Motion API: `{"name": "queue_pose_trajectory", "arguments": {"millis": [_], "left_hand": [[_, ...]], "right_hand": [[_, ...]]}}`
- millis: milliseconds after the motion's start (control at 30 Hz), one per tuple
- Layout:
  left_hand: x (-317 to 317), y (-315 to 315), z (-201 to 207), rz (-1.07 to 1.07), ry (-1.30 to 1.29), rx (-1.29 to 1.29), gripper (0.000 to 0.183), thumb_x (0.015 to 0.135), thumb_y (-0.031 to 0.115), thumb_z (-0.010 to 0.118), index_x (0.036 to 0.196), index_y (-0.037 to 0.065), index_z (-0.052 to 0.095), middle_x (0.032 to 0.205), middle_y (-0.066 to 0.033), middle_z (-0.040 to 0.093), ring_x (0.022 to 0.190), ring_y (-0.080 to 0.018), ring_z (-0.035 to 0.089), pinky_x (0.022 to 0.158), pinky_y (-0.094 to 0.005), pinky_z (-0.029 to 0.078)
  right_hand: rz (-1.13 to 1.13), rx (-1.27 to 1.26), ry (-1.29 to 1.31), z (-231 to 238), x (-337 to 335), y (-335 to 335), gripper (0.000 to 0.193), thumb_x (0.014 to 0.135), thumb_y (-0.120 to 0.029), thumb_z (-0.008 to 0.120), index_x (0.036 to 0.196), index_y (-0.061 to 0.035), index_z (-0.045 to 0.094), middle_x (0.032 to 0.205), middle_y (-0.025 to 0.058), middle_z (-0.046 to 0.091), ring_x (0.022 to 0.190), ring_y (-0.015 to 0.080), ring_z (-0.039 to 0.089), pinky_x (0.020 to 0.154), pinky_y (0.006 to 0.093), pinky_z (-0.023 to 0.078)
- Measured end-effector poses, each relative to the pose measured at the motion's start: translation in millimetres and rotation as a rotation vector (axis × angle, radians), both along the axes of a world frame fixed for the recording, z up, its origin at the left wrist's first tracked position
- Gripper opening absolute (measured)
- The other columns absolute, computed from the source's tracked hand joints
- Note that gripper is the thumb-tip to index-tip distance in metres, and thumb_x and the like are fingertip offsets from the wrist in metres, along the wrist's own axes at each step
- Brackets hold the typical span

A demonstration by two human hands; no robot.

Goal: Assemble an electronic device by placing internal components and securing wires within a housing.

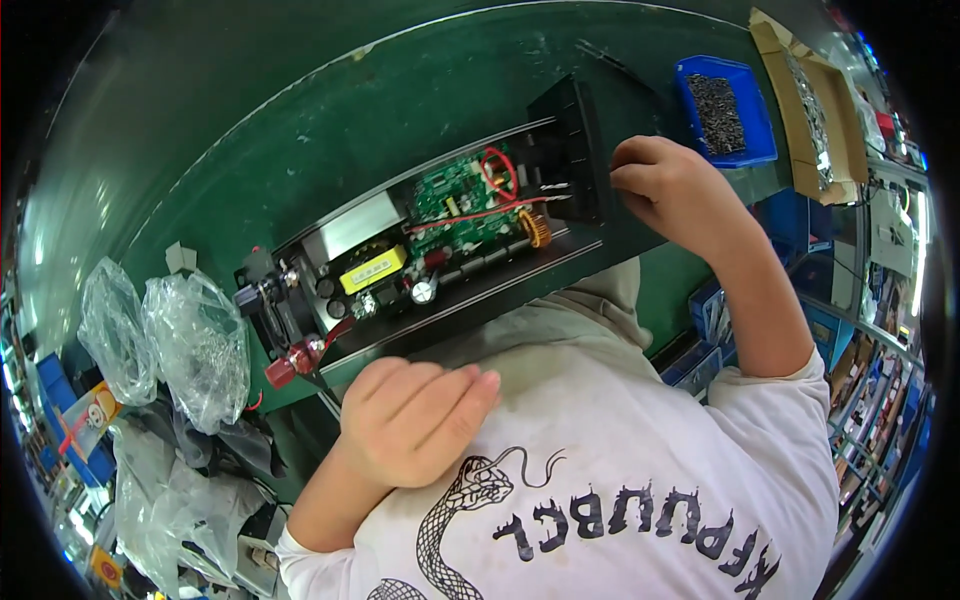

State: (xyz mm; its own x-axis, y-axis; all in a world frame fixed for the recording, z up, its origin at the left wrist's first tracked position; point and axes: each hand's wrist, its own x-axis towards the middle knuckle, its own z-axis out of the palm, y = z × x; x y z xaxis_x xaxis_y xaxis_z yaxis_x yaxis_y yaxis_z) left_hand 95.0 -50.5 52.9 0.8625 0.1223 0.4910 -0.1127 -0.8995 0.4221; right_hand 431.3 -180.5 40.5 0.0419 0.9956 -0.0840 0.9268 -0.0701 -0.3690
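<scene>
A long black metal case with its top off, apparently a power inverter (470, 280), lies slantwise before me. Inside it are a green circuit board (440, 190), a yellow-wrapped transformer (373, 270), a copper-wound ring coil (535, 229) and red wires. Its left end carries a red terminal knob (290, 367) and a black one. Beside the black end panel (585, 150) at the right, my right hand (672, 190) is closed in a pinch; what it holds, if anything, is hidden. My left hand (415, 420) is closed before the near side, fingers curled, their inside hidden.
A blue tray (760, 125) of small screws stands at the far right, next to an open cardboard box (845, 150) of metal parts. Clear plastic bags (200, 340) lie at the left. A dark thin tool (615, 65) rests on the green tabletop (300, 140) behind the case.
</scene>
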Motion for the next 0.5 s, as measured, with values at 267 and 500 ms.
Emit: {"name": "queue_pose_trajectory", "arguments": {"millis": [267, 500], "left_hand": [[-7, -14, -14, -0.069, -0.014, -1.95, 0.056, 0.109, 0.038, 0.039, 0.151, 0.0, 0.041, 0.142, -0.024, 0.057, 0.124, -0.0349, 0.062, 0.099, -0.0419, 0.052], [-11, -21, -27, -0.196, -0.075, -2.05, 0.063, 0.111, 0.042, 0.035, 0.156, -0.002, 0.032, 0.15, -0.0263, 0.05, 0.134, -0.0357, 0.054, 0.109, -0.0436, 0.046]], "right_hand": [[0.03, 0.025, -0.092, -5, -2, -1, 0.03, 0.068, 0.005, 0.074, 0.097, 0.001, 0.066, 0.108, 0.0148, 0.065, 0.099, 0.036, 0.065, 0.081, 0.0413, 0.056], [-0.022, 0.062, -0.126, -6, -10, -2, 0.027, 0.071, 0.005, 0.074, 0.097, 0.0016, 0.068, 0.107, 0.0142, 0.065, 0.095, 0.035, 0.066, 0.08, 0.0398, 0.056]]}}
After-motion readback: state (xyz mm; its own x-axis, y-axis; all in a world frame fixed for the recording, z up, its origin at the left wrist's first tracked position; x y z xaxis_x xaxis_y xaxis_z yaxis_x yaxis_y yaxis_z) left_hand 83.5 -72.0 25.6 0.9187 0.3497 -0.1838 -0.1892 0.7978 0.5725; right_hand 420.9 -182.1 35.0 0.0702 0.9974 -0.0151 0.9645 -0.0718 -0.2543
